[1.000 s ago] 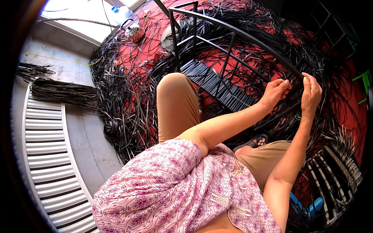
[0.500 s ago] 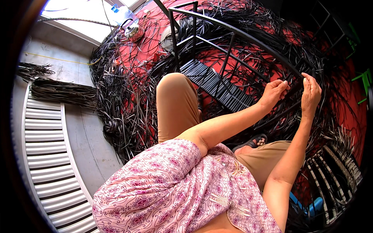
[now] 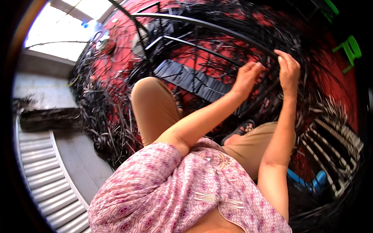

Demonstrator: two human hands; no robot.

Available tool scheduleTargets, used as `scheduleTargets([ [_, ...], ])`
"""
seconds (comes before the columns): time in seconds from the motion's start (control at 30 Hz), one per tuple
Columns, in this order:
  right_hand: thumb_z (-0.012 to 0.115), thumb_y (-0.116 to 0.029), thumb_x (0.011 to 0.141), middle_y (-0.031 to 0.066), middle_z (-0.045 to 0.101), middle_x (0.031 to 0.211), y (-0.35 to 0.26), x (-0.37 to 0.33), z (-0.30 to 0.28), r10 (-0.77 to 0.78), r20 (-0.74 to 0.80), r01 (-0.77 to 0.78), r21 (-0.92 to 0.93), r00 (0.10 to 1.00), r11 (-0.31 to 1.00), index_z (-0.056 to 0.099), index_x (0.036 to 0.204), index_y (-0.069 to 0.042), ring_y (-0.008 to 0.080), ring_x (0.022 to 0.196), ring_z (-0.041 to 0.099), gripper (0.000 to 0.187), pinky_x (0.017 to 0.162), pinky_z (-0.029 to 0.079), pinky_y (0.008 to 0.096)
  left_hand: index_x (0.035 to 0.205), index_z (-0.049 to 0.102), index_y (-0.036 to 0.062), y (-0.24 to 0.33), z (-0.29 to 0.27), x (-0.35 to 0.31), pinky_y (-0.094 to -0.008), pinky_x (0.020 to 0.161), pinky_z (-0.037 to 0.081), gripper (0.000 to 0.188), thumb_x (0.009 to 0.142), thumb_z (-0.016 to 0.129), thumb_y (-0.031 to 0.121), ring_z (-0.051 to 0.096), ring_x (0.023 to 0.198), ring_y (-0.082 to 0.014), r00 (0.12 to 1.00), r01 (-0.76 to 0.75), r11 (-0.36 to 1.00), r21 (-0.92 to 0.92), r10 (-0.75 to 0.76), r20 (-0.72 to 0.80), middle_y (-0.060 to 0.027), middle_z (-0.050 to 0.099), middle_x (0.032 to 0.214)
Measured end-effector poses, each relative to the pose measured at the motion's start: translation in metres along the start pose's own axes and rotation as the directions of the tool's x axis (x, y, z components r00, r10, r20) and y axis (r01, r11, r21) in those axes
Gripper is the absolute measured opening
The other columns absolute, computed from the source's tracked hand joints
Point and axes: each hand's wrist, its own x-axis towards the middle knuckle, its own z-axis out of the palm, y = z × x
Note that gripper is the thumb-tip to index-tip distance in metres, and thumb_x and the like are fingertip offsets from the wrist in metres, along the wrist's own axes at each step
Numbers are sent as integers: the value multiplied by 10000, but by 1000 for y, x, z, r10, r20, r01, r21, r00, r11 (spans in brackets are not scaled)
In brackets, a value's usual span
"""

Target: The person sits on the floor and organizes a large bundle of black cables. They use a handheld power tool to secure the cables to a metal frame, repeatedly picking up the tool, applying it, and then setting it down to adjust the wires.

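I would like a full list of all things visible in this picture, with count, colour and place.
metal frame: one, black, curved bars ahead of the hands
loose strips: many, black, heaped around the frame
woven panel: one, dark grey, inside the frame
red floor: one, under the strips
ribbed panel: one, pale grey, lower left
green stool: one, upper right
sandal: one, black, between the legs
left hand: at the frame bar
right hand: at the frame bar

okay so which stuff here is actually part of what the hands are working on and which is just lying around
In use:
left hand and right hand, both at the black strips on the curved black metal frame
woven black panel

Lying about:
loose strip pile
green stool
corrugated sheet
sandal
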Motion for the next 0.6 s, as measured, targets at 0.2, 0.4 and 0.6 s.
scheduleTargets([
  [0.2, 493, -1, 877, 144, 719, 1011, 3, -6, -8, 244, 66, -253, 264, 967, 931, 670, 1181, -18, 227, 899, 687, 352, 843, 516, 326, 1092, 685, 78, 6, 23, 4, -196, 646, 445, 204, 988, 618, 240, 545, 711, -36, 995, -34, 999, -33, 37, 95, 55, 632, 838],
  [0.4, 439, 48, 834, 128, 712, 1055, 0, -9, -13, 322, 128, -346, 404, 938, 847, 612, 1277, -14, 144, 833, 649, 479, 771, 503, 267, 1168, 664, 61, 4, 27, 4, -204, 657, 461, 249, 972, 646, 213, 575, 725, -44, 997, -57, 998, -38, 59, 48, 33, 642, 852],
  [0.6, 428, 3, 854, 97, 709, 1112, 1, -10, -14, 379, 147, -399, 496, 914, 771, 598, 1302, -19, 132, 917, 642, 480, 855, 479, 266, 1177, 665, 64, 3, 24, 7, -204, 616, 444, 278, 959, 660, 236, 583, 693, -56, 998, -65, 998, 18, 65, 17, 14, 666, 836],
])
